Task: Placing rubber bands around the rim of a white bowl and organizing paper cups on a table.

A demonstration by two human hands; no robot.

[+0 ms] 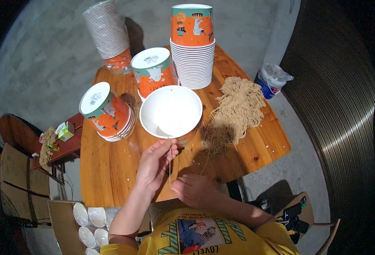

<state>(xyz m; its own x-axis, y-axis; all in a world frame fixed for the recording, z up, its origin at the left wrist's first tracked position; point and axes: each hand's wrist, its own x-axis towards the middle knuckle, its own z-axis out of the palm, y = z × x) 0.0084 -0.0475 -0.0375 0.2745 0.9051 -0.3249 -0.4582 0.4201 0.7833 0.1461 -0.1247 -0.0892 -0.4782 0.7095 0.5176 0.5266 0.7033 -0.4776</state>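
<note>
Now pinching a thin string (170,163) taut between left hand (153,163) above and right hand (194,190) below, both closed on it, just beneath the open white paper bowl (171,111) on the wooden table (106,165), beside a heap of tan strings (237,106) and stacked orange cups (192,46).

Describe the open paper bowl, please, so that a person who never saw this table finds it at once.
On the wooden table, look just beyond the left hand, near the middle. The open bowl sits there, its white inside facing up. The neighbouring orange bowls all stand upside down in stacks, showing their bases.
</note>
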